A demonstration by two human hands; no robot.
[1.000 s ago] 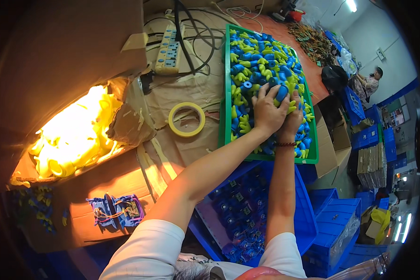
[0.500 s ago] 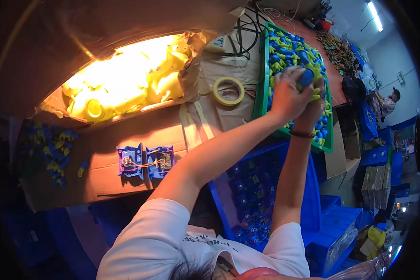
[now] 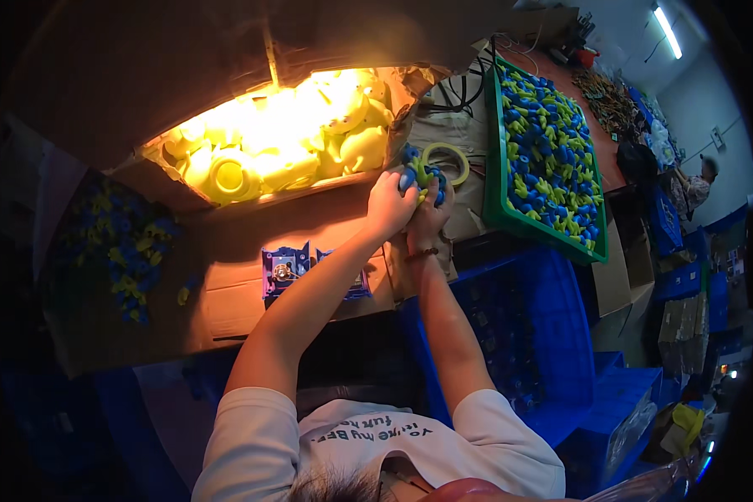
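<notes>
My left hand and my right hand are close together above the cardboard near the yellow tape roll. Between them they clutch a bunch of small blue and yellow plastic toy parts, some shaped like little hands. Fingers of both hands curl round the bunch and partly hide it. To the right is a green tray full of the same parts. Below my left hand, partly behind my forearm, lies an opened blue-purple plastic housing with wires inside.
A brightly lit cardboard box of yellow plastic shells stands at the back left. A loose pile of blue and yellow parts lies at far left. A blue bin sits below the green tray. Another person is at far right.
Both hands have moved left and nearer, away from over the green tray to beside the tape roll, carrying the bunch of toy parts. The view has shifted a little.
</notes>
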